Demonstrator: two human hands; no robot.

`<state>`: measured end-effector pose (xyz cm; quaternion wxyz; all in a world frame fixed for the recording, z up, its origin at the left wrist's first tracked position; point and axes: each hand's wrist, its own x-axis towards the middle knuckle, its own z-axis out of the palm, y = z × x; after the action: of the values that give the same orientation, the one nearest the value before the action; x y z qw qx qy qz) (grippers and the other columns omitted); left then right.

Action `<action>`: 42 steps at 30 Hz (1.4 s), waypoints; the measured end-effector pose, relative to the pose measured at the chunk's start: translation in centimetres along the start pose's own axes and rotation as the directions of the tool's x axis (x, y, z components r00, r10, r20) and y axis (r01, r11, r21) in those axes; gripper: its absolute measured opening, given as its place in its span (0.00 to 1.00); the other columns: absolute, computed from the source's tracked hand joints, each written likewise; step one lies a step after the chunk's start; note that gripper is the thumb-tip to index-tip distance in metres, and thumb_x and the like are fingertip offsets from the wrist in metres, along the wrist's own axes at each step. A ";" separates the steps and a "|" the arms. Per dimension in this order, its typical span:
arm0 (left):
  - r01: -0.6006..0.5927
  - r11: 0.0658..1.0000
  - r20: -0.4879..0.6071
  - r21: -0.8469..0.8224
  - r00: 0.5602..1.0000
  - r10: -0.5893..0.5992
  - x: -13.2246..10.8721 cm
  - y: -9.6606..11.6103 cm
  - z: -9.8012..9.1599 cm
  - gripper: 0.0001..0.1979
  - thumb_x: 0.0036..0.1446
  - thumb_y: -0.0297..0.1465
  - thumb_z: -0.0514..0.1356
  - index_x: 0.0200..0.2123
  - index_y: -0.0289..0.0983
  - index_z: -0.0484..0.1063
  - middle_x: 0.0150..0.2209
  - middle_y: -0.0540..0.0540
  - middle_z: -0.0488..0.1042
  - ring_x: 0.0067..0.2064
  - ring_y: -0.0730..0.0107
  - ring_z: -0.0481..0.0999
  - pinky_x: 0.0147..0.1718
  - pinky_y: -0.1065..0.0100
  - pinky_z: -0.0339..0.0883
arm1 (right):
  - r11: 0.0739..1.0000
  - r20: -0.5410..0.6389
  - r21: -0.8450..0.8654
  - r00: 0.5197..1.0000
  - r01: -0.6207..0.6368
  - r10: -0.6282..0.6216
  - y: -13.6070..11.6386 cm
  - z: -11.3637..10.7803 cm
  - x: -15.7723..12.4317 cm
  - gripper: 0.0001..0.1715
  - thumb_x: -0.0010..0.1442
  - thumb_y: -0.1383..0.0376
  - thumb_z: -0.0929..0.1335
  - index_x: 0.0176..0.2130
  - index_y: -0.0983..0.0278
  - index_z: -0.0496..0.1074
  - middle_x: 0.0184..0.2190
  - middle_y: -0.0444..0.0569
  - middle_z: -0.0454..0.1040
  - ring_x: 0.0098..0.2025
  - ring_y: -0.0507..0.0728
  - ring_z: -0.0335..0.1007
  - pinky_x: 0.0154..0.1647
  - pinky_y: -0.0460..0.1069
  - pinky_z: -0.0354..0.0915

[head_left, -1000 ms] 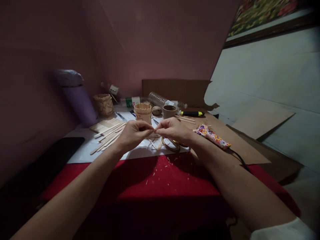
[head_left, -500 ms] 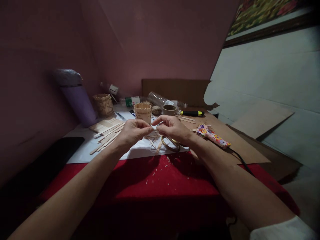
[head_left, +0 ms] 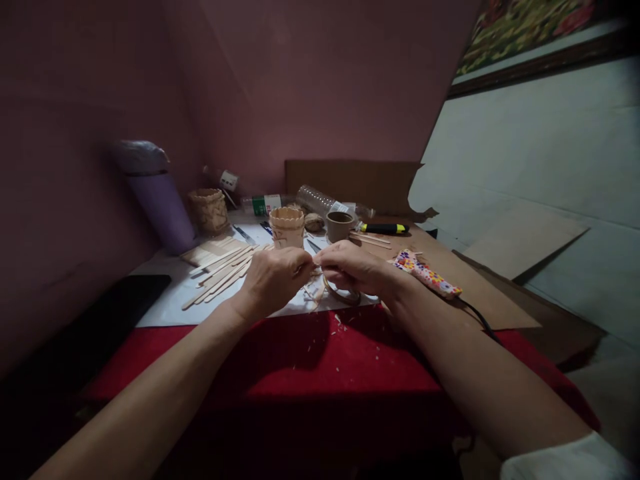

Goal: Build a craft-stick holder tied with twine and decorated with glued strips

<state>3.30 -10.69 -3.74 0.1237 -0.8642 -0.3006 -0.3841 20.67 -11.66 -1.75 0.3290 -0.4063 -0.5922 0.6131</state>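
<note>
My left hand [head_left: 276, 277] and my right hand [head_left: 356, 267] meet fingertip to fingertip low over the white sheet [head_left: 165, 300], both pinched closed on a thin pale sliver of wood [head_left: 313, 272] that I can barely make out. Under my right hand lies a ring of tape [head_left: 345, 295]. Loose wooden sticks [head_left: 223, 265] lie fanned to the left of my left hand. A small cup built of sticks [head_left: 287, 226] stands just beyond the hands.
A purple flask [head_left: 156, 197], a woven basket [head_left: 208, 209], a brown cup [head_left: 340, 225], a yellow-and-black cutter [head_left: 384, 229] and lying bottles stand at the back. A floral glue gun [head_left: 426, 273] with a cord rests on cardboard at right. Wood chips dot the red cloth [head_left: 310, 360].
Both hands have dropped lower toward the white sheet and drawn closer together, staying pinched on the sliver.
</note>
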 end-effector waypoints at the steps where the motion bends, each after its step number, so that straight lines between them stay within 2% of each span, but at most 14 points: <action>1: -0.007 1.000 -0.001 -0.002 1.000 0.007 0.0 0.0 0.0 0.10 0.56 0.30 0.56 0.27 0.34 0.76 0.26 0.45 0.78 0.25 0.71 0.72 0.27 0.70 0.60 | 1.000 0.021 0.014 1.000 -0.010 0.010 0.0 -0.1 -0.1 0.13 0.52 0.68 0.65 0.19 0.64 0.60 0.09 0.33 0.51 0.11 0.43 0.38 0.11 0.41 0.39; 3: 0.026 0.999 -0.016 -0.033 1.000 -0.027 0.1 -0.1 0.0 0.09 0.54 0.29 0.57 0.28 0.35 0.76 0.26 0.45 0.77 0.25 0.71 0.72 0.27 0.70 0.60 | 1.000 0.017 0.018 1.000 0.004 -0.004 -0.1 -0.3 -0.1 0.13 0.53 0.67 0.66 0.20 0.64 0.60 0.10 0.34 0.52 0.12 0.43 0.39 0.11 0.40 0.39; 6: 0.218 0.942 0.027 -0.255 0.976 -0.218 0.4 -0.1 -0.2 0.07 0.50 0.28 0.58 0.27 0.34 0.76 0.21 0.49 0.74 0.21 0.76 0.66 0.22 0.72 0.57 | 0.996 -0.062 -0.041 0.994 0.083 -0.085 -0.3 -0.1 -0.1 0.11 0.55 0.66 0.65 0.23 0.65 0.63 0.11 0.35 0.55 0.11 0.43 0.41 0.11 0.41 0.38; 9: 0.480 0.665 0.242 -0.573 0.874 -0.422 0.9 0.0 -0.6 0.06 0.46 0.29 0.60 0.28 0.33 0.75 0.19 0.51 0.70 0.20 0.78 0.62 0.19 0.74 0.53 | 0.971 -0.157 -0.183 0.971 0.151 -0.181 -0.4 0.3 0.0 0.09 0.56 0.67 0.65 0.24 0.66 0.66 0.12 0.37 0.59 0.12 0.43 0.44 0.11 0.41 0.40; 12: 0.658 0.315 0.456 -0.684 0.723 -0.520 1.3 0.1 -1.1 0.07 0.42 0.29 0.64 0.28 0.32 0.73 0.19 0.52 0.67 0.19 0.81 0.60 0.17 0.75 0.51 | 0.919 -0.218 -0.326 0.928 0.223 -0.302 -0.3 0.6 0.2 0.08 0.55 0.67 0.66 0.25 0.67 0.67 0.13 0.38 0.61 0.14 0.44 0.49 0.14 0.41 0.45; 15: 0.712 0.098 0.589 -0.696 0.643 -0.490 1.3 0.0 -1.5 0.07 0.43 0.31 0.64 0.26 0.32 0.73 0.15 0.57 0.56 0.16 0.84 0.50 0.15 0.75 0.40 | 0.848 -0.226 -0.434 0.874 0.304 -0.429 0.1 0.6 0.6 0.07 0.55 0.66 0.66 0.27 0.66 0.67 0.14 0.38 0.62 0.17 0.46 0.54 0.17 0.42 0.50; 20: 0.728 -0.009 0.678 -0.685 0.633 -0.375 0.9 -0.5 -1.8 0.11 0.48 0.35 0.64 0.23 0.33 0.72 0.16 0.59 0.46 0.16 0.84 0.42 0.16 0.73 0.33 | 0.743 -0.171 -0.561 0.828 0.364 -0.535 0.5 0.5 0.7 0.06 0.57 0.65 0.65 0.30 0.66 0.66 0.17 0.39 0.63 0.19 0.47 0.56 0.20 0.43 0.49; 25: 0.736 0.011 0.659 -0.677 0.613 -0.435 0.9 -0.7 -1.6 0.12 0.43 0.36 0.67 0.26 0.33 0.74 0.14 0.58 0.52 0.16 0.84 0.45 0.15 0.73 0.34 | 0.739 -0.142 -0.553 0.830 0.385 -0.539 0.7 0.7 0.6 0.04 0.57 0.65 0.65 0.31 0.64 0.65 0.17 0.38 0.61 0.19 0.47 0.55 0.19 0.43 0.49; 29: 0.711 0.079 0.576 -0.699 0.625 -0.527 1.3 -0.2 -1.5 0.11 0.41 0.35 0.67 0.24 0.33 0.73 0.13 0.56 0.57 0.15 0.83 0.48 0.15 0.74 0.39 | 0.880 -0.149 -0.257 0.883 0.400 -0.445 0.7 0.8 0.9 0.04 0.60 0.65 0.64 0.33 0.63 0.61 0.13 0.34 0.55 0.15 0.46 0.49 0.15 0.41 0.45; 31: 0.665 0.226 0.482 -0.712 0.696 -0.532 1.3 0.1 -1.4 0.10 0.43 0.35 0.65 0.24 0.33 0.73 0.15 0.54 0.62 0.16 0.82 0.52 0.16 0.74 0.44 | 0.932 -0.145 -0.093 0.922 0.349 -0.360 0.7 0.8 0.9 0.05 0.60 0.63 0.64 0.34 0.62 0.61 0.12 0.32 0.54 0.12 0.45 0.44 0.13 0.41 0.41; 33: 0.570 0.490 0.331 -0.659 0.806 -0.492 1.2 0.3 -1.3 0.08 0.47 0.34 0.63 0.25 0.33 0.74 0.17 0.52 0.67 0.19 0.79 0.58 0.19 0.73 0.50 | 0.965 -0.143 0.007 0.955 0.264 -0.260 0.6 0.7 0.8 0.08 0.61 0.61 0.63 0.33 0.63 0.62 0.11 0.33 0.55 0.11 0.44 0.40 0.11 0.41 0.39; 36: 0.356 0.856 0.129 -0.374 0.934 -0.332 0.8 0.3 -1.1 0.07 0.52 0.30 0.58 0.28 0.35 0.76 0.21 0.49 0.73 0.23 0.75 0.65 0.24 0.72 0.55 | 0.990 -0.098 0.078 0.989 0.119 -0.111 0.3 0.4 0.5 0.14 0.62 0.60 0.63 0.27 0.66 0.64 0.11 0.34 0.53 0.11 0.43 0.36 0.10 0.41 0.36; 38: 0.255 0.944 0.085 -0.209 0.967 -0.242 0.6 0.3 -1.1 0.09 0.54 0.29 0.56 0.31 0.37 0.77 0.24 0.48 0.76 0.24 0.74 0.69 0.27 0.71 0.57 | 0.992 -0.011 0.118 0.999 0.047 -0.046 0.1 0.1 0.2 0.15 0.60 0.60 0.65 0.27 0.67 0.66 0.11 0.33 0.51 0.12 0.43 0.35 0.11 0.41 0.36; 42: 0.187 0.974 0.071 -0.131 0.981 -0.179 0.5 0.2 -1.4 0.11 0.57 0.29 0.55 0.36 0.39 0.78 0.27 0.48 0.79 0.26 0.73 0.71 0.28 0.72 0.57 | 0.978 0.146 0.207 0.989 -0.007 -0.023 -0.2 -0.5 -0.2 0.13 0.53 0.60 0.71 0.29 0.68 0.68 0.13 0.32 0.51 0.15 0.43 0.34 0.13 0.40 0.34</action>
<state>2.90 -11.23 -2.44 0.0192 -0.8502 -0.3551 -0.3881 21.20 -11.55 -1.53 0.3272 -0.3211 -0.5496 0.6984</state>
